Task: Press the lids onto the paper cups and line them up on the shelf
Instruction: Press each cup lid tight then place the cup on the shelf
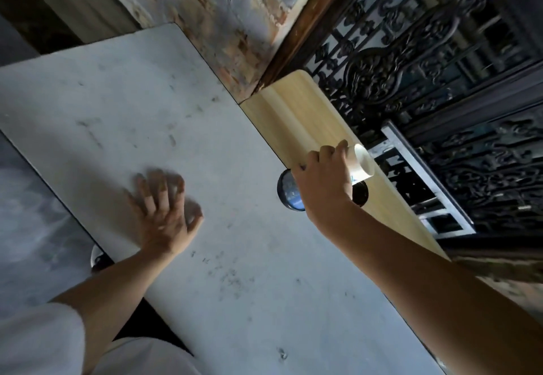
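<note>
Okay, the right hand [321,181] is wrapped around a paper cup [363,163], fingers curled tight over its side, and it's holding the cup tipped right over. The white base points out toward the black iron grille [411,66], while a dark lid [289,191] shows at the other end, poking out past the knuckles on the table side. The cup hangs over the pale wooden shelf [293,110], which runs along the far edge of the grey table [147,95]. Just under the cup there's a dark round shape [360,195] on the shelf, half hidden by the wrist, and I can't tell what it is. Over to the left hand [163,210]: it's blurred, palm down over the tabletop, fingers spread and holding nothing. Whether it touches the surface, I can't say. The two hands are well apart.
</note>
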The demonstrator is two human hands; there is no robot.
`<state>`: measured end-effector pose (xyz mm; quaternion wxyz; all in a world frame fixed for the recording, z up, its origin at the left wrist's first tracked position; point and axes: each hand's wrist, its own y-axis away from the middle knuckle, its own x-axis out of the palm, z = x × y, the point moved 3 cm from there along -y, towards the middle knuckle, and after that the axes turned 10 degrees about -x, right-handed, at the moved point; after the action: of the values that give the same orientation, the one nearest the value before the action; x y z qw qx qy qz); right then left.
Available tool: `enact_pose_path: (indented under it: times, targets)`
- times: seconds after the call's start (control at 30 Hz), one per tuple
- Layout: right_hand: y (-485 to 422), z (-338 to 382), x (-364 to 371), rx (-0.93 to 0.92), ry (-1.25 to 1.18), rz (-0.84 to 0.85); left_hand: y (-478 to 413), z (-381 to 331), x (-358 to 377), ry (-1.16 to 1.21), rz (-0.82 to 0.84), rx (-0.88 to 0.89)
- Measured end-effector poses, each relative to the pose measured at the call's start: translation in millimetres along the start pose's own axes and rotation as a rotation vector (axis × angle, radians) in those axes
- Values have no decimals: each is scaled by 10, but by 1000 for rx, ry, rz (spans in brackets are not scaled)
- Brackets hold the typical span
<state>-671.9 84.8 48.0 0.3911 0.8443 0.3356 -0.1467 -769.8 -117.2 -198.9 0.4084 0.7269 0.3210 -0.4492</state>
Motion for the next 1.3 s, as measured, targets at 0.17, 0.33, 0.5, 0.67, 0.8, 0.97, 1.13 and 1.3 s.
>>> enact_pose_path:
  times: [0.17, 0.33, 0.5, 0.67, 0.8, 0.97, 1.13, 1.3]
  targets:
    - [-75, 26, -183, -6, 8, -22, -32, 4, 37, -20, 13, -3]
    - [-64, -185, -366, 38, 101, -40, -33, 13, 47, -44, 18, 13]
    - [-104, 20, -421, -11, 79, -16, -2, 24, 66, -49, -2, 34]
    - [-147, 99, -412, -41, 65, -104, -42, 10, 66, -34, -34, 37]
    - [-146, 61, -347, -1, 44, -54, -26, -8, 50, -23, -51, 38]
    - [-127, 28, -249, 42, -24, -15, -26, -21, 36, -23, -64, 22]
    - [-95, -1, -135, 25, -17, -25, -18, -22, 35, -70, -62, 15]
    - [-95, -5, -95, 9, -45, -69, -8, -27, 21, -85, -73, 11]
